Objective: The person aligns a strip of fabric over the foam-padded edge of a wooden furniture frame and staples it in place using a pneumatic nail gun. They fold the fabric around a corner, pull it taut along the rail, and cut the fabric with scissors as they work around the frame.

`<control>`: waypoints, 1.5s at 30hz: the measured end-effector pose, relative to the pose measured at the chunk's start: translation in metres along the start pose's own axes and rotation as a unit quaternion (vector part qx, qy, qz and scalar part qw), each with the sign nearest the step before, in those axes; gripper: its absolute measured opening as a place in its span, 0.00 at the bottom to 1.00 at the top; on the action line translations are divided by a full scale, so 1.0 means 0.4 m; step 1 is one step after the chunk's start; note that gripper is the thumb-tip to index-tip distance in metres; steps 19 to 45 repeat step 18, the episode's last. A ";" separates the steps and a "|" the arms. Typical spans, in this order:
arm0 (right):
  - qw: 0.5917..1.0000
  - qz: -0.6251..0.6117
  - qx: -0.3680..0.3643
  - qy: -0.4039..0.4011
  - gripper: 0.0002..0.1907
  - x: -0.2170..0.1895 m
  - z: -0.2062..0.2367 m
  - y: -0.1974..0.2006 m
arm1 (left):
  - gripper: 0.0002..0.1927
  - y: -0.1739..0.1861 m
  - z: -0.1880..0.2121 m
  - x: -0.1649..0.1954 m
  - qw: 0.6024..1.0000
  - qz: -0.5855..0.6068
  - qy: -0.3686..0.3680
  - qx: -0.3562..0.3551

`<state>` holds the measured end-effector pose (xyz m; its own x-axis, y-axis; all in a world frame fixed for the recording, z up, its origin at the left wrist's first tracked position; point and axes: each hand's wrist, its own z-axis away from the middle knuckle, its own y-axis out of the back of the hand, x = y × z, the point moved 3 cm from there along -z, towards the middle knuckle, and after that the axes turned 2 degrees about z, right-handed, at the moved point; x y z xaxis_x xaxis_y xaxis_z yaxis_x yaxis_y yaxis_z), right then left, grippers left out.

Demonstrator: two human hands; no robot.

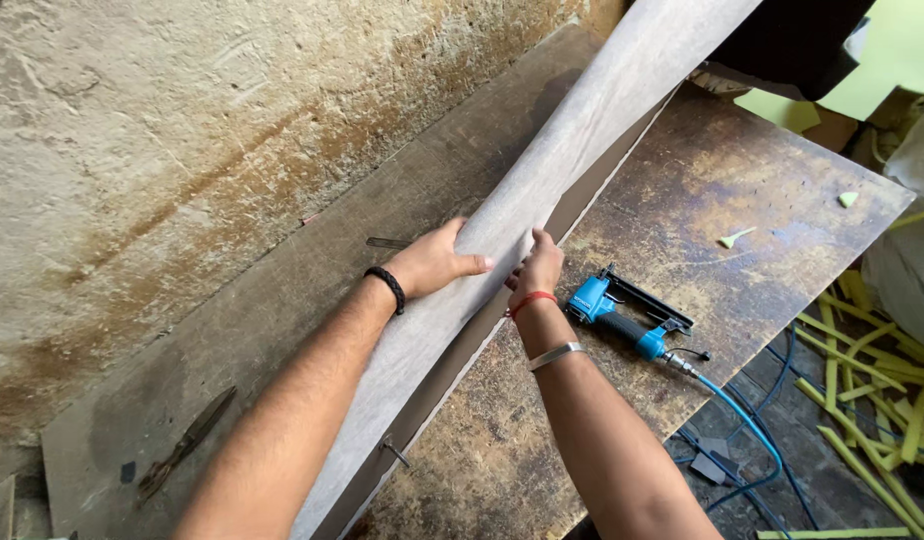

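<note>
Your stained wooden workbench carries a long board, grey fabric, a blue staple gun, scissors and green scraps.

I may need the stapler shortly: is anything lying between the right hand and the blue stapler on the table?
Nothing visible does. The right hand grips the grey fabric strip, and only bare stained tabletop separates it from the blue stapler.

Even soft daylight, sharp focus, mild shadow beneath forearms, brighter upper right, slight wide-angle stretch
</note>
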<state>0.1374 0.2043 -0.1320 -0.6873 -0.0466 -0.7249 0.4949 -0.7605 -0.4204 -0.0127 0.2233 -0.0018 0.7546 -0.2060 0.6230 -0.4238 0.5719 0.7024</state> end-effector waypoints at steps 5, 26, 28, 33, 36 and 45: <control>0.923 0.266 0.127 0.248 0.16 0.003 0.022 -0.045 | 0.53 0.012 -0.041 0.018 0.998 -0.013 -0.057 -0.008; 0.894 0.341 -0.030 0.289 0.13 0.017 -0.008 0.031 | 0.33 -0.104 -0.142 0.121 0.779 -0.587 -0.045 0.216; 0.894 0.341 -0.030 0.289 0.13 0.017 -0.008 0.031 | 0.33 -0.104 -0.142 0.121 0.779 -0.587 -0.045 0.216; 0.894 0.341 -0.030 0.289 0.13 0.017 -0.008 0.031 | 0.33 -0.104 -0.142 0.121 0.779 -0.587 -0.045 0.216; 0.894 0.341 -0.030 0.289 0.13 0.017 -0.008 0.031 | 0.33 -0.104 -0.142 0.121 0.779 -0.587 -0.045 0.216; 0.894 0.341 -0.030 0.289 0.13 0.017 -0.008 0.031 | 0.33 -0.104 -0.142 0.121 0.779 -0.587 -0.045 0.216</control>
